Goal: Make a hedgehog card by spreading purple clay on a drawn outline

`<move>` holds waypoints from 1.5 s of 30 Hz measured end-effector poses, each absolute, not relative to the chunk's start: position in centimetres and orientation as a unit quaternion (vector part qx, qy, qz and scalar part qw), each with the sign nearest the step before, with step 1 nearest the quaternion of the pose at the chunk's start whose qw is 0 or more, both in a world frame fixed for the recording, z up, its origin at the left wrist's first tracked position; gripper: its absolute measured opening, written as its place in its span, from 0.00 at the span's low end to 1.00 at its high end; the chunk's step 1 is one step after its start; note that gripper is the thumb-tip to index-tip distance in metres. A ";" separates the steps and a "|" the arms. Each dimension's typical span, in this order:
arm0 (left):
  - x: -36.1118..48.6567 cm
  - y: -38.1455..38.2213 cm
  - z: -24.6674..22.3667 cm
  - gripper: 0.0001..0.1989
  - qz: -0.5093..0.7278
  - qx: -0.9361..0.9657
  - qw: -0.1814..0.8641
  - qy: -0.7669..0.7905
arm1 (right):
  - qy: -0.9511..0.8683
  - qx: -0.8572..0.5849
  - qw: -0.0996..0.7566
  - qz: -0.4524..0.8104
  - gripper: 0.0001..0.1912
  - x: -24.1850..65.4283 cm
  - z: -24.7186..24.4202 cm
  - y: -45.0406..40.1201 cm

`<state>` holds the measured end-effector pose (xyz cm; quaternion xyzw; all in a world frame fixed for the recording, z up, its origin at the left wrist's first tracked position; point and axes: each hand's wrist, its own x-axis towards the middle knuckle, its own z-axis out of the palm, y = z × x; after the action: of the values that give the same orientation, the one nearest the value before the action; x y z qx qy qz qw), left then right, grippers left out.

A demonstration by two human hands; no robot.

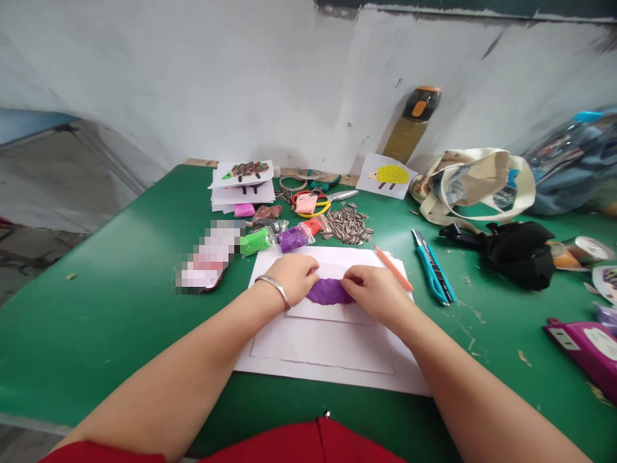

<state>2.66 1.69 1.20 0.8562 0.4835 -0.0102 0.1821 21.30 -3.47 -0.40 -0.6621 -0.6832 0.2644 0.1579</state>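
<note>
A flat purple piece of modelling clay (330,292) lies on a small white card (332,314), which rests on larger white sheets (318,347). My left hand (290,273) pinches the clay's left end, its fingertips closed on the edge; a silver bangle sits on that wrist. At the clay's right end, my right hand (373,287) pinches the edge between thumb and fingers. An orange pen-like stick (393,267) lies just beyond my right hand. Bags of green clay (256,241) and purple clay (294,238) lie behind the sheets, beside a heap of striped sunflower seeds (348,225).
A teal utility knife (434,270) lies right of the sheets, a phone (207,260) to the left. Scissors (332,196), a stack of cards (241,186) and a hedgehog picture (387,176) are behind. A bottle (413,125), cloth bag (475,186) and black pouch (523,254) stand right.
</note>
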 end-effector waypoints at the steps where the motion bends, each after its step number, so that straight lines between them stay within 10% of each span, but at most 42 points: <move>1: 2.5 1.7 1.5 0.11 -0.003 0.850 0.185 0.493 | -0.684 -0.661 0.161 0.265 0.10 21.3 -0.4 -3.5; 45: 3.2 -0.3 1.6 0.12 -0.051 0.917 0.120 0.378 | -0.730 -0.623 0.182 0.214 0.13 24.4 -1.0 -5.9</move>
<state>3.20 -0.31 1.57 0.9167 0.3777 -0.0511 0.1198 24.43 -5.90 -1.04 -0.6229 -0.7300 0.2143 0.1818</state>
